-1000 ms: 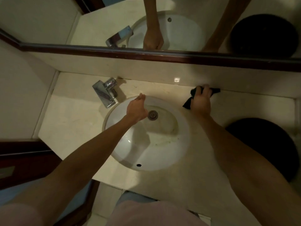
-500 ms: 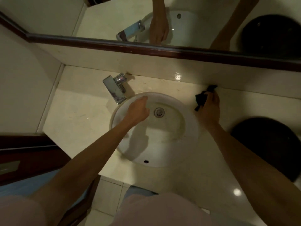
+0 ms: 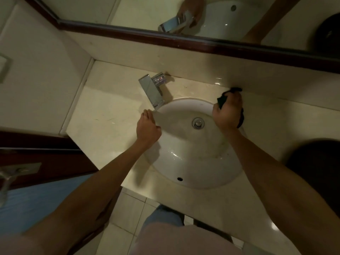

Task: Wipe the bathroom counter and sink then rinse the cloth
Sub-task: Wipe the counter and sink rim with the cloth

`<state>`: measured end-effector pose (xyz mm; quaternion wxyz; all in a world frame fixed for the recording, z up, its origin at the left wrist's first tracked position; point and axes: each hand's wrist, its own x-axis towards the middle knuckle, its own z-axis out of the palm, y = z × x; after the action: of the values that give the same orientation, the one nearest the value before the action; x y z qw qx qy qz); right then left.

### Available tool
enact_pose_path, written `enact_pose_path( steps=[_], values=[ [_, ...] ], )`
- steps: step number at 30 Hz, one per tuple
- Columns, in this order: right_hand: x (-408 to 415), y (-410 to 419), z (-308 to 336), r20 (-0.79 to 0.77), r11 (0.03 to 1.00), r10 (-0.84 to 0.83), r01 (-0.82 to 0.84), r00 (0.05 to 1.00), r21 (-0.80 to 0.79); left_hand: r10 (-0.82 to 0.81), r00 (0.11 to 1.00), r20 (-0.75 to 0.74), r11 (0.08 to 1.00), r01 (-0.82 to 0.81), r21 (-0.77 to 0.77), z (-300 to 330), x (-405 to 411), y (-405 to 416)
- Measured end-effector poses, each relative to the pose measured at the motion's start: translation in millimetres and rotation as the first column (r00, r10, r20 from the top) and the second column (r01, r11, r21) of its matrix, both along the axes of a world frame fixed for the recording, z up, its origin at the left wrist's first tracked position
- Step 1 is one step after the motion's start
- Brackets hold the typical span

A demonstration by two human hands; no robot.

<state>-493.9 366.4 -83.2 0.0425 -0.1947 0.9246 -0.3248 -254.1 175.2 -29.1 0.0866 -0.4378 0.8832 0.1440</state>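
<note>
A white oval sink [image 3: 195, 162] is set into the beige stone counter [image 3: 103, 115]. My right hand [image 3: 227, 112] grips a dark cloth [image 3: 221, 100] at the sink's far right rim, close to the backsplash; most of the cloth is hidden under the hand. My left hand [image 3: 148, 126] rests with loosely curled fingers on the sink's left rim, just below the chrome tap's [image 3: 152, 91] spout, and holds nothing. The metal drain [image 3: 198, 123] lies between the two hands.
A mirror with a dark wooden frame [image 3: 184, 40] runs along the back wall. A round black object [image 3: 316, 166] sits on the counter at the right. A dark wooden door with a metal handle [image 3: 20, 170] is at the left.
My right hand slid the cloth left along the back of the counter onto the sink's rim. My left hand drew back from the basin's middle to its left rim under the tap.
</note>
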Motion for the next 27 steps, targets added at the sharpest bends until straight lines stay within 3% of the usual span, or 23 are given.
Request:
enact_pose_path(
  steps=[6,17,19,22,27],
  values=[
    [-2,-67,9,0.028,0.896,0.438,-0.439,0.899,0.069,-0.070,0.995,0.069,0.998,0.070,0.002,2,6,-10],
    [11,-140,31,0.140,0.537,0.830,-0.842,0.539,0.060,-0.146,0.988,0.047,0.984,0.140,0.108,9,26,-31],
    [35,-133,33,0.134,0.558,0.820,-0.829,0.557,0.033,-0.153,0.987,0.042,0.980,0.146,0.133,12,28,-35],
    [78,-102,30,0.155,0.664,0.743,-0.746,0.651,-0.053,-0.186,0.979,0.077,0.972,0.173,0.158,18,29,-43],
    [130,-34,28,0.365,0.871,0.491,-0.459,0.791,-0.175,-0.271,0.947,0.173,0.948,0.231,0.220,31,31,-44]
  ],
)
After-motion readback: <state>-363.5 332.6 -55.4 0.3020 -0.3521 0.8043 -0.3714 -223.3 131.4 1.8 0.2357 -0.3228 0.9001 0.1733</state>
